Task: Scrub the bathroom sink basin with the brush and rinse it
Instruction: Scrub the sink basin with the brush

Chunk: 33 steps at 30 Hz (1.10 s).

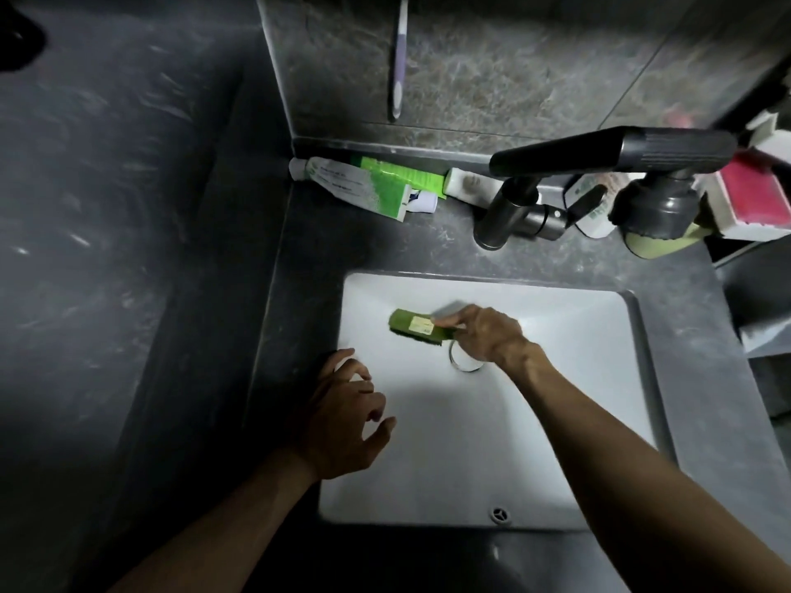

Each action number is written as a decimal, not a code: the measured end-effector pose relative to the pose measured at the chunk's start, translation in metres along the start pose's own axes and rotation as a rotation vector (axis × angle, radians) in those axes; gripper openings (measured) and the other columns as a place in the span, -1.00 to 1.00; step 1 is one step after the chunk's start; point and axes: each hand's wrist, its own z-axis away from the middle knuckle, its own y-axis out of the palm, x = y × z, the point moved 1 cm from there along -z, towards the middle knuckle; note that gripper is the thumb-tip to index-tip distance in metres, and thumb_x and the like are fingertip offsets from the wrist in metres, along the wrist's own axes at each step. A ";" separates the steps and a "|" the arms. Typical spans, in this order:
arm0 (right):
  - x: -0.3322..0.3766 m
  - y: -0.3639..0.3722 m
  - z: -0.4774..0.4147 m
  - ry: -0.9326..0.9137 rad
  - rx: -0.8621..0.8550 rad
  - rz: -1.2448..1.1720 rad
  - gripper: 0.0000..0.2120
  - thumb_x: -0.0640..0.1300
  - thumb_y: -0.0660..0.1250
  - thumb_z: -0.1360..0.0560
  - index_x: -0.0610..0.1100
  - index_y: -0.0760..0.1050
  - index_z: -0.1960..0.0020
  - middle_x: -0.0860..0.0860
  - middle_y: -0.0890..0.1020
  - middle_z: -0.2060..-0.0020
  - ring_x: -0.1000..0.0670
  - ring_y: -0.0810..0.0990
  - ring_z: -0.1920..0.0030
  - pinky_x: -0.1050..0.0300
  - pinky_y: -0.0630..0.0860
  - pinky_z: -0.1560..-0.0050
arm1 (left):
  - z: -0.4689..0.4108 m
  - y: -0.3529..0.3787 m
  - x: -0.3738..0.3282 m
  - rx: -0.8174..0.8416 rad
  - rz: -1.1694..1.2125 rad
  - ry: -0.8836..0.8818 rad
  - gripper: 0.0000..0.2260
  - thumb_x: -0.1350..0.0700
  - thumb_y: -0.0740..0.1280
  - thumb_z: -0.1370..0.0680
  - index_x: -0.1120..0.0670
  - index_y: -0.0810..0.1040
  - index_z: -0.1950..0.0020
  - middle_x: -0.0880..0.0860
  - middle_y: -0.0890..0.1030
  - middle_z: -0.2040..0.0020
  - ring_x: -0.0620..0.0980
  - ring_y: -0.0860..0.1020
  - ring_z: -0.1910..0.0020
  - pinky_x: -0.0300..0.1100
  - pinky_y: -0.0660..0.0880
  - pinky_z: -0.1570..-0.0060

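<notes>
The white sink basin (578,378) lies under both your hands; your right hand (483,336) has its fingers curled round one end of the green brush (417,327), which juts out to the left of that grip, bristles down on the basin floor; your left hand (342,421) holds nothing, fingers loosely spread by the left rim; the drain (457,365) peeks from under your right hand.

No text legible. On green scrub brush (402,322), pale rectangular sticker (420,324): print too blurred. On white-and-green toothpaste tube (355,186) lying on dark counter (385,250): small grey lettering, unreadable. On white bottle (593,209) behind dark tap (513,216): green print, illegible.
</notes>
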 end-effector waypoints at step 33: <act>-0.008 0.022 -0.035 -0.177 -0.112 0.020 -0.80 0.03 0.36 -0.53 -0.08 0.63 -0.04 -0.02 0.68 0.03 -0.09 0.64 0.06 0.20 0.50 0.03 | -0.001 -0.003 -0.002 0.090 0.034 -0.104 -0.67 -0.17 0.25 -0.55 -0.04 0.56 0.33 -0.11 0.60 0.34 -0.05 0.57 0.02 0.11 0.23 -0.51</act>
